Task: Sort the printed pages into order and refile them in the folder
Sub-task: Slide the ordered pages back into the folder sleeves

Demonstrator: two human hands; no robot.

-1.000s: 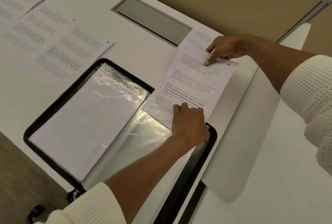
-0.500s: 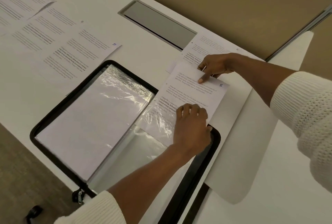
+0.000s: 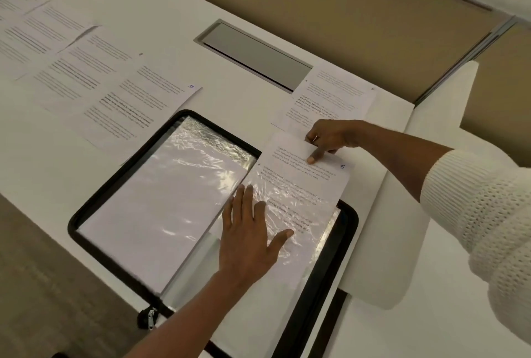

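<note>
Now: page 6 (image 3: pixel 301 179) is partway inside a clear sleeve (image 3: pixel 298 231) on the 3 o'clock half of the open folder (image 3: pixel 115 193).
Page 6: its low half is under the shiny plastic. Its top half sticks out past the folder's black rim toward 12 o'clock. A blue 6 is written in its top corner.
Left hand (image 3: pixel 250 242): flat, grip apart, fingers straight, pressing on the clear sleeve over the page.
Right hand (image 3: pixel 330 139): grip clamped on the top edge of page 6, pointer finger on top, other fingers curled.
Folder: lies open on the white counter (image 3: pixel 172 7), with a zip pull (image 3: pixel 150 319) at its 6 o'clock corner. A stack of sleeves (image 3: pixel 161 208) fills its 9 o'clock half.
Page 10 (image 3: pixel 138 107): flat on the counter, just beside the folder at 11 o'clock, with a blue 10 on it.
More pages (image 3: pixel 43 41): spread out farther off at 10 o'clock. Their numbers are too small to read.
1 more page (image 3: pixel 336 96): at 12 o'clock from the right hand, just beside page 6.
Grey hatch (image 3: pixel 255 55): set in the counter at 12 o'clock from the folder.
Arms: both wear white knit cuffs (image 3: pixel 474 214).
</note>
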